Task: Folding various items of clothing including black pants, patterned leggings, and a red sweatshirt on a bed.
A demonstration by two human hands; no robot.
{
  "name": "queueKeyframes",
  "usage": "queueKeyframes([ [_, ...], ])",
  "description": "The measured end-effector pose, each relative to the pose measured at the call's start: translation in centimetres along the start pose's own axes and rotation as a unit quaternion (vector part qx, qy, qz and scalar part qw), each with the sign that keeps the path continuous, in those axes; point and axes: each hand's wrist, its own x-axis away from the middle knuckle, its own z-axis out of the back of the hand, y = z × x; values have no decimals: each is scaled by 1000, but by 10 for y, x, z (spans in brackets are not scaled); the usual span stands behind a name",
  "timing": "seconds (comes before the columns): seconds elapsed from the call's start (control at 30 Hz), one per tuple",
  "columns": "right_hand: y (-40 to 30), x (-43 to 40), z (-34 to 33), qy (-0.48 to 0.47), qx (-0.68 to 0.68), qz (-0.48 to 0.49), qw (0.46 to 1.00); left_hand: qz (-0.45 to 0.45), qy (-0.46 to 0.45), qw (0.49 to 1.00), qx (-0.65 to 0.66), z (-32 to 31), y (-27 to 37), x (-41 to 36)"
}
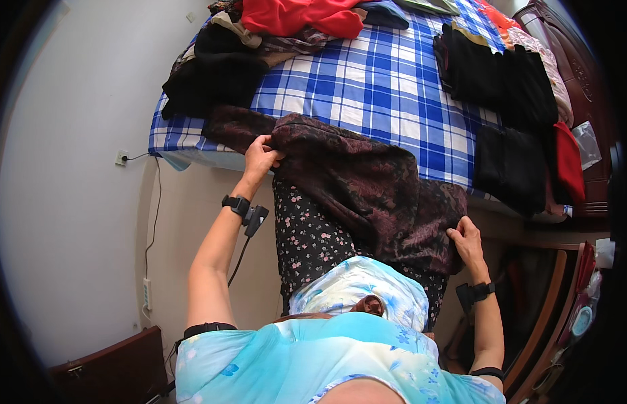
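Observation:
A dark garment with a maroon floral pattern (pixel 364 177) hangs over the near edge of a bed with a blue and white checked sheet (pixel 364 86). One part of it lies on the sheet, and its lower part hangs in front of my black floral trousers (pixel 313 227). My left hand (pixel 263 156) pinches the cloth at its left side, between thumb and fingers. Over at the right, my right hand (pixel 466 240) grips the garment's lower right edge. Both wrists wear black straps with small devices.
Black clothes (pixel 212 76) and a red garment (pixel 298 15) are heaped at the bed's far left. Folded black clothes (pixel 510 166) lie at the right, beside a red cloth (pixel 568 161) and the dark wooden headboard (pixel 591 101). A cable runs down the left wall from a socket (pixel 122 157).

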Motion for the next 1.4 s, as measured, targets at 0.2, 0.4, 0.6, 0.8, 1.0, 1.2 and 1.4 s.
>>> queueKeyframes([
  [0.2,-1,-1,0,-3,7,-13,1000,-91,0,991,101,13,45,-39],
  [0.4,-3,-3,3,-6,11,-38,999,-362,218,906,-8,102,141,-56],
  [0.6,-3,-8,3,-21,8,-50,998,-204,297,924,-125,172,58,-98],
  [0.8,-4,-10,4,-30,16,-57,998,31,132,990,-30,130,-26,-65],
  [1.0,-8,-10,6,-31,18,-77,996,101,151,976,118,103,-31,-60],
  [1.2,-7,-11,4,-19,29,-80,996,132,153,969,140,98,-31,-85],
  [1.4,-11,-12,5,-26,22,-87,996,49,199,972,114,88,-24,-83],
])
